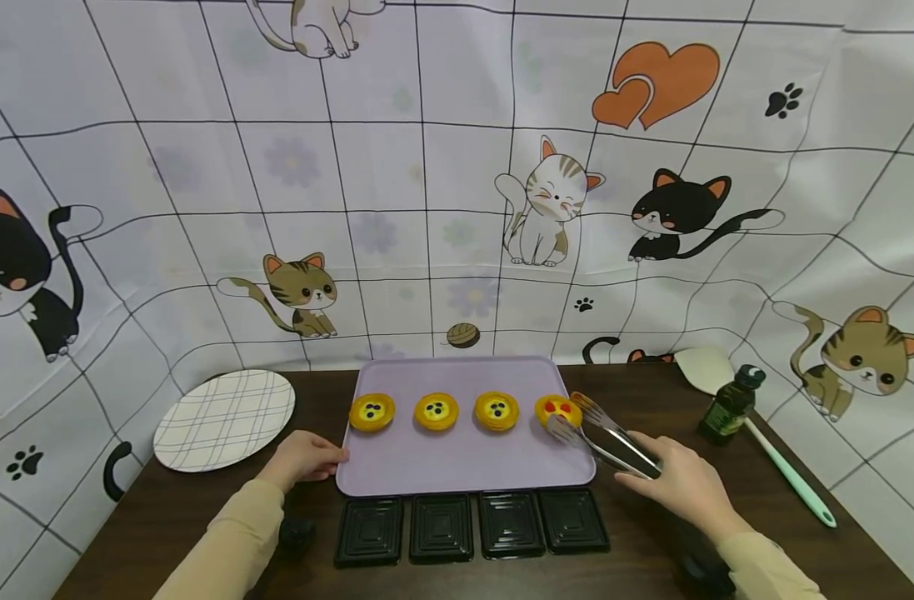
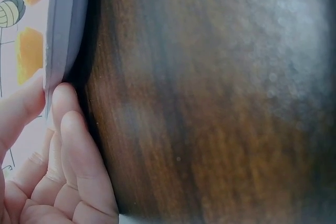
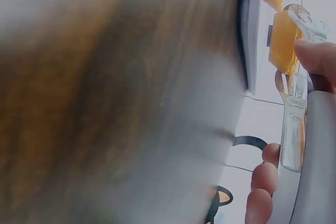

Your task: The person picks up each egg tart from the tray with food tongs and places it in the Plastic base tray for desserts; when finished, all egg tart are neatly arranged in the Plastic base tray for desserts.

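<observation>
A lavender tray (image 1: 457,467) carries a row of yellow tarts. Three have dark dots, including the left one (image 1: 372,412); the rightmost tart (image 1: 552,406) has red dots. My left hand (image 1: 301,461) pinches the tray's left edge, thumb above and fingertips (image 2: 65,98) beneath the rim. Metal tongs (image 1: 620,442) are gripped in my right hand (image 1: 681,482), which comes in from the right. Their two ends straddle the red-dotted tart, one at its far side and one at its near side. The right wrist view shows that tart (image 3: 284,43) between the tong ends.
Several black square molds (image 1: 442,529) lie along the tray's front. A white plaid plate (image 1: 224,421) sits at the left. To the right stand a dark green bottle (image 1: 730,404) and a spatula with a mint handle (image 1: 794,479). A cat-print sheet (image 1: 457,167) hangs behind.
</observation>
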A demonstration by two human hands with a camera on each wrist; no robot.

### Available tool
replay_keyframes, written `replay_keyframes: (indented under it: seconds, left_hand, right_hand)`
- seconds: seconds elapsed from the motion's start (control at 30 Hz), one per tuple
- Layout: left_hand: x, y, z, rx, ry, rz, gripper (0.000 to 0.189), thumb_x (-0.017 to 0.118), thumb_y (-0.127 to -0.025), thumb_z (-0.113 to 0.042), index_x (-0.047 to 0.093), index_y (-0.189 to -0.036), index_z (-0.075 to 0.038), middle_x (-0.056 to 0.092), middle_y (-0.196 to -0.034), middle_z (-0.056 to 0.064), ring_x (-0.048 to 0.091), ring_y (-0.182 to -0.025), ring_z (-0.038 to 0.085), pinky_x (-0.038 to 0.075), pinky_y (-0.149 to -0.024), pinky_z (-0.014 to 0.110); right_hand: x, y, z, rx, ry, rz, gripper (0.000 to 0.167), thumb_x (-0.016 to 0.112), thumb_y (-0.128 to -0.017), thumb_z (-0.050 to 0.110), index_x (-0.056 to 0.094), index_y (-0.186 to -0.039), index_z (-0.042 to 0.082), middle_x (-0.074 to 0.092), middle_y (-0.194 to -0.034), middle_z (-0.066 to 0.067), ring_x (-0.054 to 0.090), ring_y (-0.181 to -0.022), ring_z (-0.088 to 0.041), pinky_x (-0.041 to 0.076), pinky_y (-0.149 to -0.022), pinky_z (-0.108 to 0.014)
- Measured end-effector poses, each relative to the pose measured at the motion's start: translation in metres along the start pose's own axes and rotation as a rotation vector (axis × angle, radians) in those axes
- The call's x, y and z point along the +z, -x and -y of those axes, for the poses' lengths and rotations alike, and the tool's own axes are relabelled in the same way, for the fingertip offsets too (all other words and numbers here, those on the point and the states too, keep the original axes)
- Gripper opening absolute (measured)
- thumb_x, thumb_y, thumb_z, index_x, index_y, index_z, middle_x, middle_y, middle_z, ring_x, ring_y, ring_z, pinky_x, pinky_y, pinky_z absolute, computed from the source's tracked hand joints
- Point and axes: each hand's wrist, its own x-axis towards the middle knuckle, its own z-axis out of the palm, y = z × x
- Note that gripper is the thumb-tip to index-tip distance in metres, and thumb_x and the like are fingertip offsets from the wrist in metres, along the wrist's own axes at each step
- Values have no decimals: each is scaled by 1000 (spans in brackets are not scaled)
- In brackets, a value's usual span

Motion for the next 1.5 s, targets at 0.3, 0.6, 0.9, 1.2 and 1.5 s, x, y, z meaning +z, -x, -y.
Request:
replay_keyframes:
  seconds: [0.3, 0.6, 0.9, 1.2, 1.5]
  left_hand:
    - [-1, -1, 1, 3, 2, 7, 26, 73, -82, -16, 70, -93, 8, 64, -67, 2, 60, -58, 9, 55, -58, 23]
    - [1, -2, 1, 16, -6, 12, 25, 73, -82, -16, 70, -92, 8, 64, -66, 2, 60, -59, 9, 55, -59, 23]
    - [1, 1, -1, 26, -12, 7, 25, 72, -83, -16, 70, -91, 8, 64, -67, 2, 60, -60, 10, 56, -59, 23]
    - [-2, 0, 3, 15, -28, 4, 25, 72, -84, -17, 70, -91, 7, 64, -67, 3, 59, -59, 10, 55, -59, 22]
    - [0, -2, 3, 8, -22, 11, 25, 72, -84, -17, 70, -92, 7, 64, -68, 3, 59, -59, 10, 55, -59, 22]
  right_hand:
    - [-13, 24, 5, 3, 1, 5, 78, 73, -70, 61, 58, -130, 13, 64, -104, -13, 60, -75, -23, 44, -52, -37]
    - [-16, 57, 0, 53, -11, 3, 77, 74, -68, 61, 60, -128, 15, 60, -87, 0, 42, -62, -12, 34, -51, -30]
    - [-20, 85, -3, 126, -30, 129, 81, 71, -69, 65, 56, -133, 17, 63, -105, -7, 54, -71, -15, 42, -53, -33]
    - [-16, 107, 6, 193, -46, 202, 78, 70, -67, 66, 56, -132, 24, 58, -93, 7, 38, -54, -4, 32, -48, -24]
    - [-13, 114, 9, 172, -40, 197, 76, 70, -68, 66, 57, -131, 26, 52, -89, 10, 35, -52, -2, 30, -45, -22]
